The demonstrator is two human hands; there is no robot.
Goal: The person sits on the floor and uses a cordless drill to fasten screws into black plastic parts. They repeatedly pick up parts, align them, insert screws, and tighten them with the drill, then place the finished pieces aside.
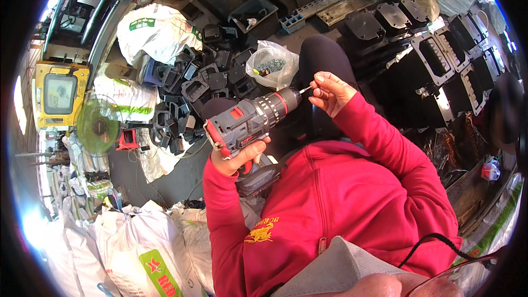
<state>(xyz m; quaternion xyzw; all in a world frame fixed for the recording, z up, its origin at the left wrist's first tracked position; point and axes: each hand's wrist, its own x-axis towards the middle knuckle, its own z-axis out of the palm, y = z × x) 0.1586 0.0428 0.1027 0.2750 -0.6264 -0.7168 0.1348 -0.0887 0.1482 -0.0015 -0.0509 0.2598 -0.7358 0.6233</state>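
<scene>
A grey and black cordless drill (247, 124) with red parts lies across the middle of the view, its chuck pointing up and to the right. My left hand (240, 157) is wrapped round its handle. A thin bit (306, 89) sticks out of the chuck. At its tip my right hand (331, 91) has thumb and forefinger pinched together; what lies between them, if anything, is too small to make out. Just beyond the chuck stands a clear plastic bag (280, 55) with small metal screws (271, 66) in it.
Many black plastic parts (195, 88) are heaped at left. Black cases (423, 71) stand in rows at right. A green fan (99, 125) and a yellow machine panel (61, 96) are at far left, with white sacks (140, 242) at lower left. A black bin (254, 16) stands at the back.
</scene>
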